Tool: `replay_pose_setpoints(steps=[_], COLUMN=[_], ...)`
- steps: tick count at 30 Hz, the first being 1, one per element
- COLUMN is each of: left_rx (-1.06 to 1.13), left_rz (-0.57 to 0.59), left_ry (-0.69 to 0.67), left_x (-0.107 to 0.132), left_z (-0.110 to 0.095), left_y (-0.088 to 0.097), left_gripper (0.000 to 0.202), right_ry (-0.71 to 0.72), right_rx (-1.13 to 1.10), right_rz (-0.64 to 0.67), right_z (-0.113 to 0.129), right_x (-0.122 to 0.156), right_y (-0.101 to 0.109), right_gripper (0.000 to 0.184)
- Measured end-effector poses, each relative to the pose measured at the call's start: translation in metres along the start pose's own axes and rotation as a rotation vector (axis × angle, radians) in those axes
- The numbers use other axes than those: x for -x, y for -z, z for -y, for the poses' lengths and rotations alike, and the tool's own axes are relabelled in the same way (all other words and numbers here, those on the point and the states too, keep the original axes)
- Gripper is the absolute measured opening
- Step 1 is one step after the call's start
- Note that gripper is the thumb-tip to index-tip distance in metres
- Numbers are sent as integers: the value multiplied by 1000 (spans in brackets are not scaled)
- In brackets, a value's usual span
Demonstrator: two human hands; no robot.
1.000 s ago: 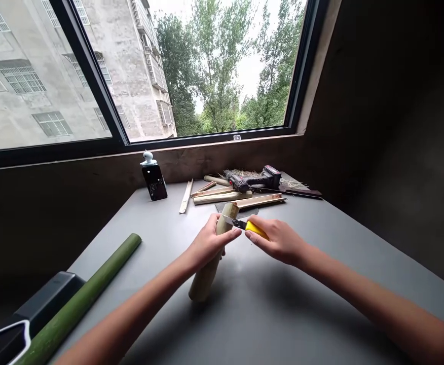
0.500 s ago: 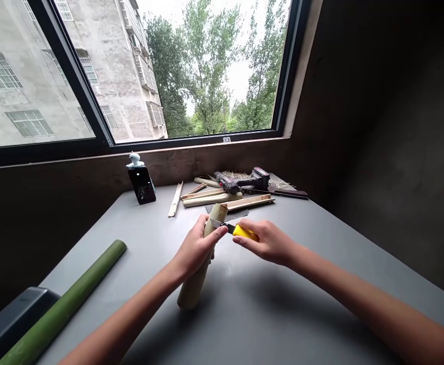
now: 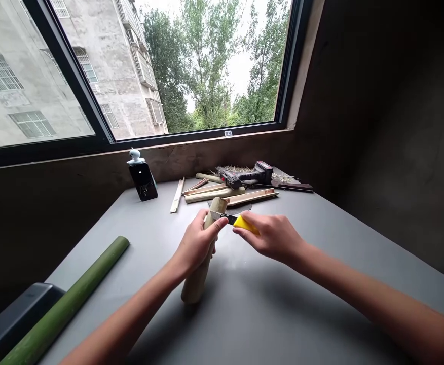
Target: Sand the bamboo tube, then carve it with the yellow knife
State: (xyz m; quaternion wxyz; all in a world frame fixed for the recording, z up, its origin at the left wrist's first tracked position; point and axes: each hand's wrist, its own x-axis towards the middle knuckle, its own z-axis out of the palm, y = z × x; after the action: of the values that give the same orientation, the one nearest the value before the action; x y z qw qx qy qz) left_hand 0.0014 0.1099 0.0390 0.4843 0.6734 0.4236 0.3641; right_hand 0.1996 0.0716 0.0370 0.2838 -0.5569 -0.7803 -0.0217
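Pale bamboo section [image 3: 196, 285], judged light, stiff and somewhat slick, is held tilted over the grey tabletop [image 3: 283, 289], the left grip [image 3: 201, 242] closed around its middle, while the right grip [image 3: 269, 235] pinches a yellow-handled utility knife [image 3: 245, 224] at its upper end.

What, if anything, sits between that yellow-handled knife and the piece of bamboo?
Nothing visible does. The blade of the yellow-handled utility knife, held in the right hand, meets the upper end of the pale bamboo section directly. The left hand grips that section, its fingers just below the blade.
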Motion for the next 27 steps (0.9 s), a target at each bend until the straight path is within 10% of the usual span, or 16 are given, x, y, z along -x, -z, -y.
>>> replay_pose_setpoints(steps=[10, 18, 27], left_rx=[81, 165, 119], left_rz=[77, 164, 159], left_ry=[122, 100, 89], left_x=[7, 3, 6], left_z=[-3, 4, -3], left_y=[-6, -1, -5], left_gripper=[49, 51, 44], right_ry=[-318, -41, -39], right_rx=[-33, -165, -102], right_rz=[-252, 150, 203], right_z=[-67, -24, -18], right_x=[-31, -3, 0], right_y=[44, 17, 13], right_gripper=[44, 52, 50])
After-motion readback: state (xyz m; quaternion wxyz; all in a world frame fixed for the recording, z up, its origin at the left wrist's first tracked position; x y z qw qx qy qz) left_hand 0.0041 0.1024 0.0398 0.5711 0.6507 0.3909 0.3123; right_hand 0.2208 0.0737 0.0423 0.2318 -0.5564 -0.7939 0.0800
